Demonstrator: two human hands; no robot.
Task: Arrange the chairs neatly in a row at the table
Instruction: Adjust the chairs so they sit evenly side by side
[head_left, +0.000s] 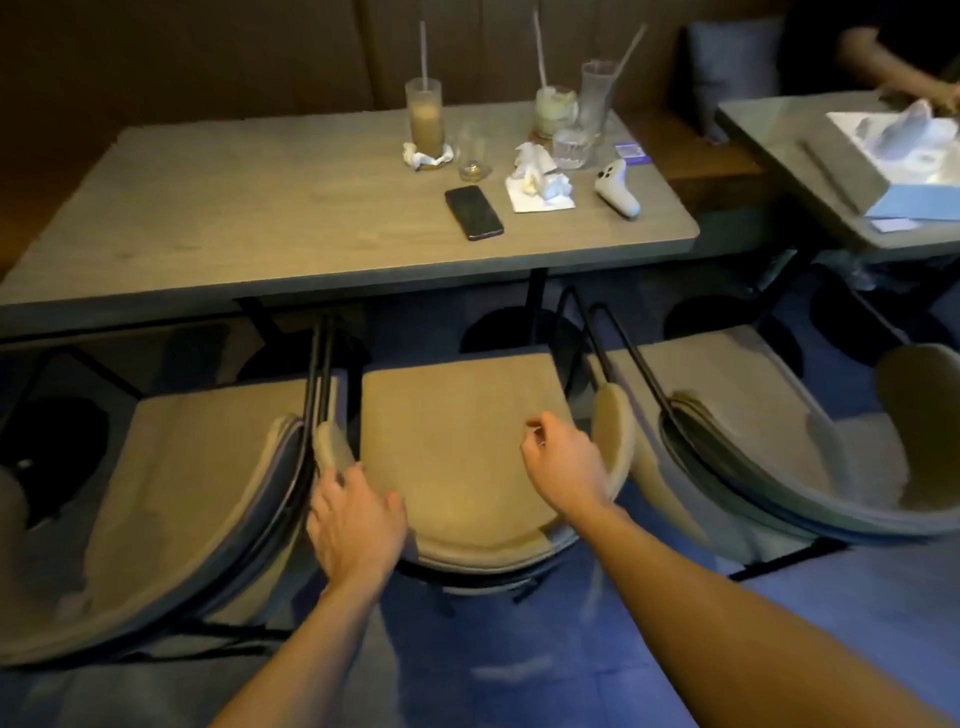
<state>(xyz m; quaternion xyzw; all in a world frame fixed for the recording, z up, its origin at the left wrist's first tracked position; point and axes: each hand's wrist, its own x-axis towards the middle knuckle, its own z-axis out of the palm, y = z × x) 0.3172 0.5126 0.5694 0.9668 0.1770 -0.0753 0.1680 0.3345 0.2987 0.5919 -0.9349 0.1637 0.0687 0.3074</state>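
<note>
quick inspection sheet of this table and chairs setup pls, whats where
surface: wooden table, left half bare
job's things: three tan chairs side by side; left chair, middle chair, right chair angled away
clutter: tall drink, glasses, phone, crumpled napkins, white controller
grippers: left hand on the middle chair's left back edge; right hand over its right side, contact unclear
cables: nothing seen
surroundings: second table with tissue box, another person's arm there

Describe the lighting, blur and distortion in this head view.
Head view: dim, warm yellowish light on the table, bluish cast on the floor; wide-angle lens bows the table edge; the right chair and tissue box smear with motion blur; overall soft.
</note>
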